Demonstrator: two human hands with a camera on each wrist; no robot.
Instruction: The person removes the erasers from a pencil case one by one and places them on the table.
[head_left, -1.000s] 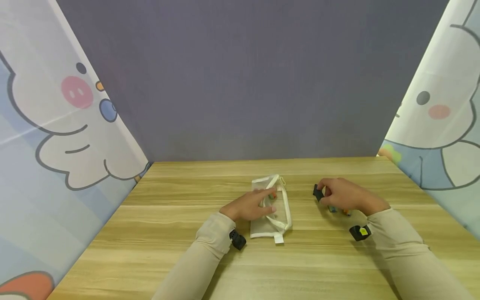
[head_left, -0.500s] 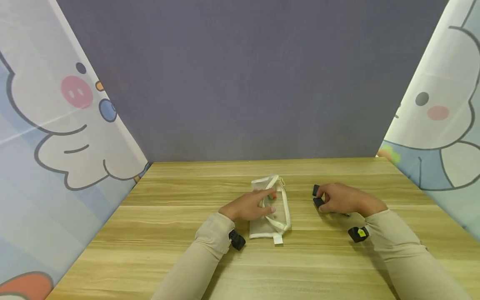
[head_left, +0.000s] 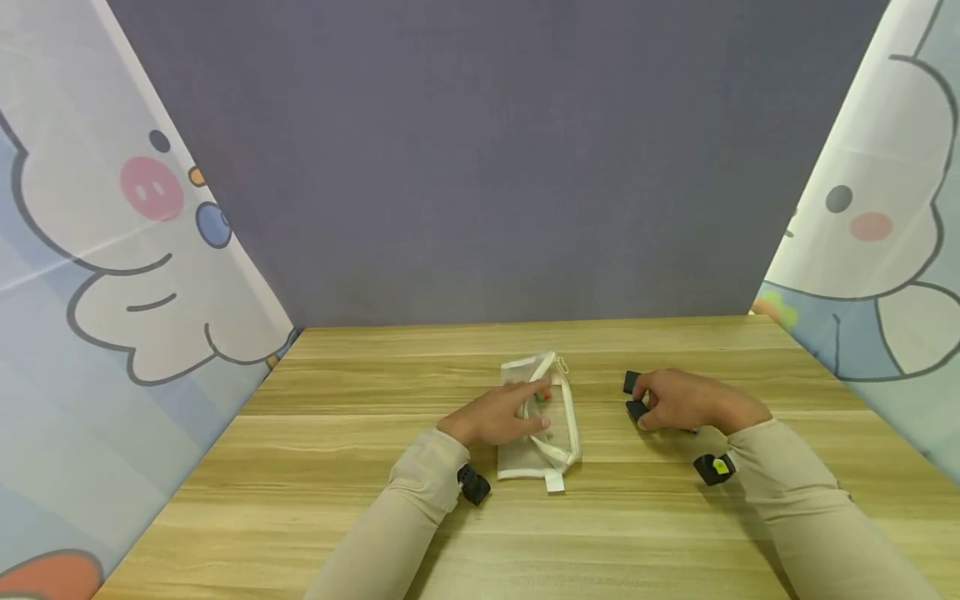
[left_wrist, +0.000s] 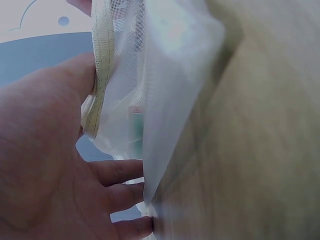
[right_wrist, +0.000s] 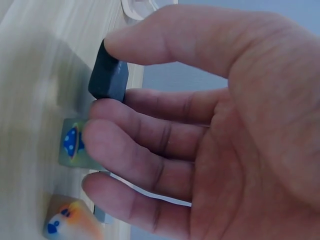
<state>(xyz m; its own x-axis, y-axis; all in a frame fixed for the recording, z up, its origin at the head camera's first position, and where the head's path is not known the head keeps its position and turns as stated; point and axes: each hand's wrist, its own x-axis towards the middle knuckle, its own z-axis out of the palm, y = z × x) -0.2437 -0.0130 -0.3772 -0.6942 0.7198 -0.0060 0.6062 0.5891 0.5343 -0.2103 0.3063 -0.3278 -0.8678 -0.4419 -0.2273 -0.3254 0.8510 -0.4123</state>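
A white mesh zip pouch [head_left: 517, 462] lies on the wooden table with its zipper spread apart. My left hand [head_left: 493, 412] holds the pouch's zipper edge, thumb and index finger spread at the opening. Through the mesh a small green-and-red piece [left_wrist: 136, 132] shows inside. My right hand [head_left: 686, 400] pinches a small black block [right_wrist: 107, 75] between thumb and fingers, close to the tabletop. Just beyond it lies another black piece [head_left: 632, 382]. Beneath the right fingers are a translucent green block [right_wrist: 75, 145] with a blue mushroom picture and an orange-and-white block [right_wrist: 70, 220].
The wooden table [head_left: 337, 467] ends at a grey panel [head_left: 480, 167] at the back. Cartoon-printed cloths [head_left: 142, 325] hang at both sides. A white tag [head_left: 554, 482] sticks out from the pouch's near edge.
My right hand has shifted slightly towards me, and a gap now shows between the two black pieces. The left hand stays at the pouch.
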